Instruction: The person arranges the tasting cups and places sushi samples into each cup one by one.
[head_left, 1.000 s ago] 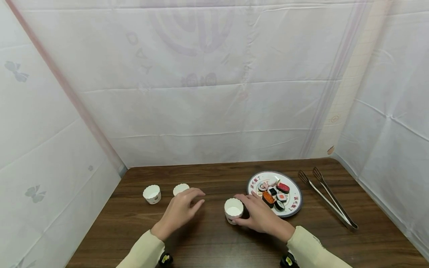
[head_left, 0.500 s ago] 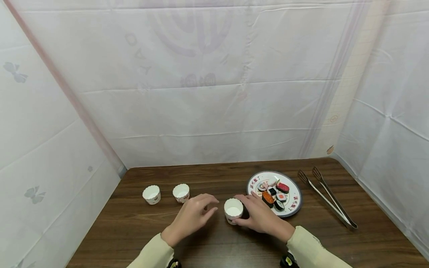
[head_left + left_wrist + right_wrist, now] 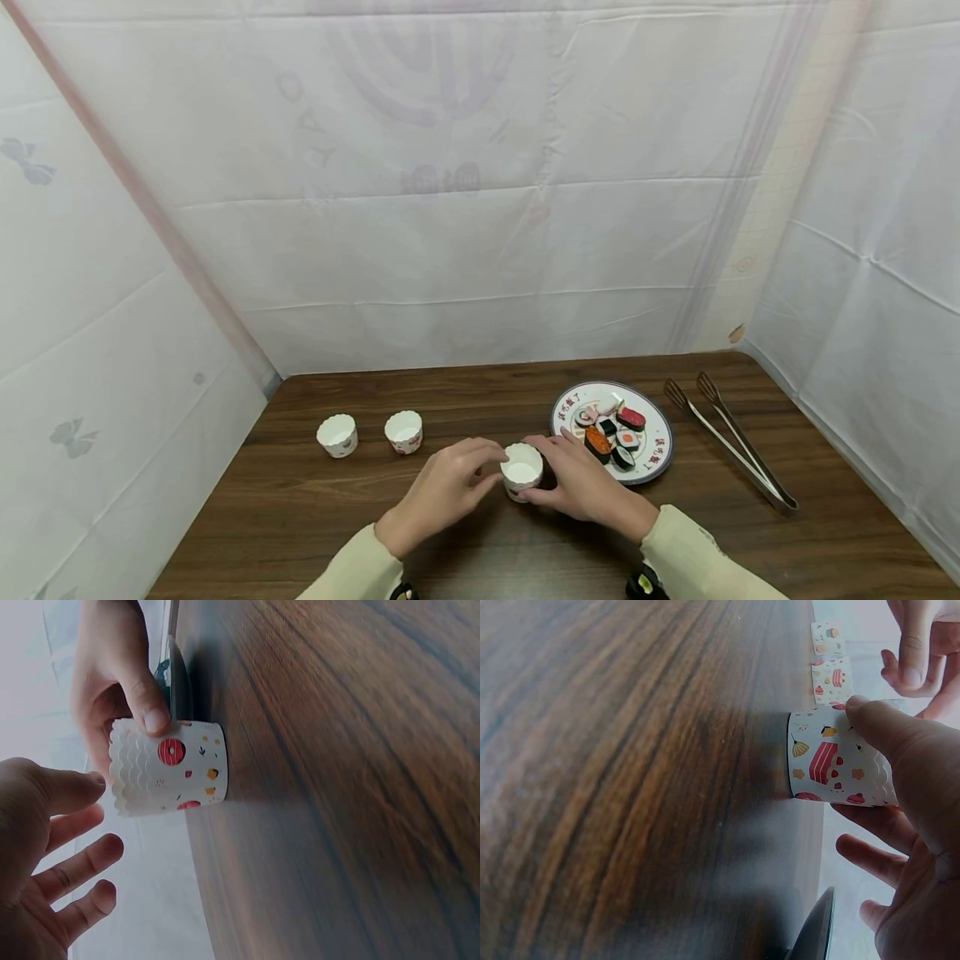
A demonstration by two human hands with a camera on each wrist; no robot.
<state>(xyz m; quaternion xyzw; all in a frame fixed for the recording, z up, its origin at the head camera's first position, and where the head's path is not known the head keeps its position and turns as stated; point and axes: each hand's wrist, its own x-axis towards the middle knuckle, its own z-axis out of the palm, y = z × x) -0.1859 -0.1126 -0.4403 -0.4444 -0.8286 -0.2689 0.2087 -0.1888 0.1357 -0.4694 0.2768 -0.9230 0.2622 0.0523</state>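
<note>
A white paper cupcake cup [image 3: 522,475] printed with small red and yellow pictures stands upright on the table. Several scalloped rims show at its top in the left wrist view, like nested cups. My right hand [image 3: 581,482] holds its right side between thumb and fingers. On the other side my left hand [image 3: 448,483] has its thumb and fingers loosely bent by the rim. In the left wrist view its thumb [image 3: 75,789] is right by the scalloped edge; whether it touches I cannot tell. Two similar cups, one left [image 3: 337,436] and one right [image 3: 405,432], stand farther left.
A round plate [image 3: 663,423] with a blue rim and red characters holds several sushi pieces [image 3: 597,442], close beyond my right hand. Metal tongs [image 3: 738,450] lie to its right. The dark wooden table [image 3: 300,517] ends at white cloth hangings [image 3: 420,250].
My left hand has moved right from beside the two cups to the rim of the held cup. The right hand keeps its hold, and the cup stays in place.
</note>
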